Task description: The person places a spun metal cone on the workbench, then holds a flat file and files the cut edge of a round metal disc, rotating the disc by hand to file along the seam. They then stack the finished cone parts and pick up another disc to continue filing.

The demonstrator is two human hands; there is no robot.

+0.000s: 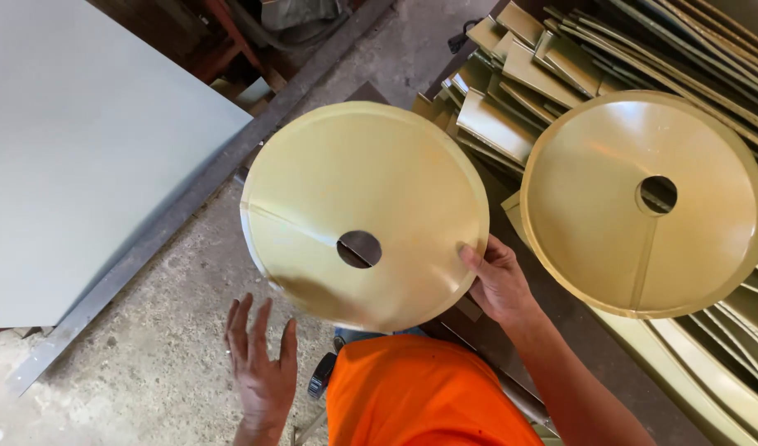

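The right hand (499, 281) is clamped on the centre-frame yellow cone disc (362, 215); the left hand (262, 363) is held open, lower left.

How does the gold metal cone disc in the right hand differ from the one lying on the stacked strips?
The held gold metal cone disc, gripped at its rim by the right hand, shows its domed outer side. The resting gold cone disc shows its hollow inner side, untouched. The left hand is free. Both have a centre hole and one seam.
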